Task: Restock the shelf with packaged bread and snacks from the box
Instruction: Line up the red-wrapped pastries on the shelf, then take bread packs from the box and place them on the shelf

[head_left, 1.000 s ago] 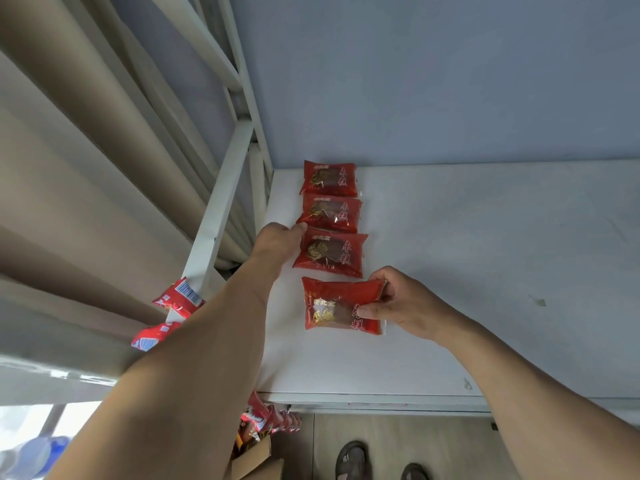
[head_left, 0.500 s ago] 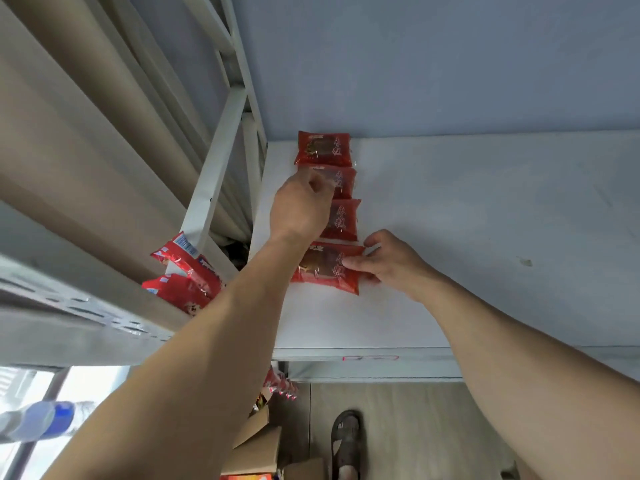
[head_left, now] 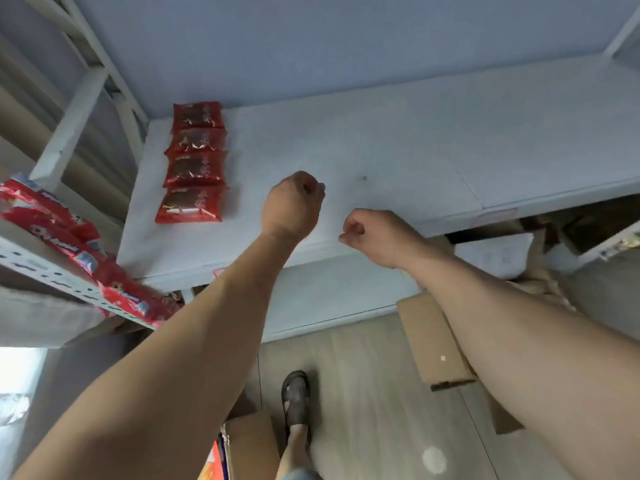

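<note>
Both hands are hovering over the white shelf [head_left: 381, 140], holding nothing. The left hand [head_left: 292, 204] is hanging with fingers curled into a loose fist, nothing inside it; the right hand [head_left: 375, 233] is sitting just to its right and slightly nearer the shelf's front edge, fingers likewise curled in on an empty palm. Four red snack packets [head_left: 194, 161] are lying flat in a single file to the left of the left hand, apart from it, running from the packet nearest the front edge back to the wall, each one touching or slightly overlapping the next. Further left of the hands, more red packets [head_left: 65, 244] are resting on a neighbouring rack. Below the hands, cardboard boxes [head_left: 436, 344] are sitting on the wooden floor, one [head_left: 249, 445] beside the person's sandalled foot [head_left: 296, 398].
</note>
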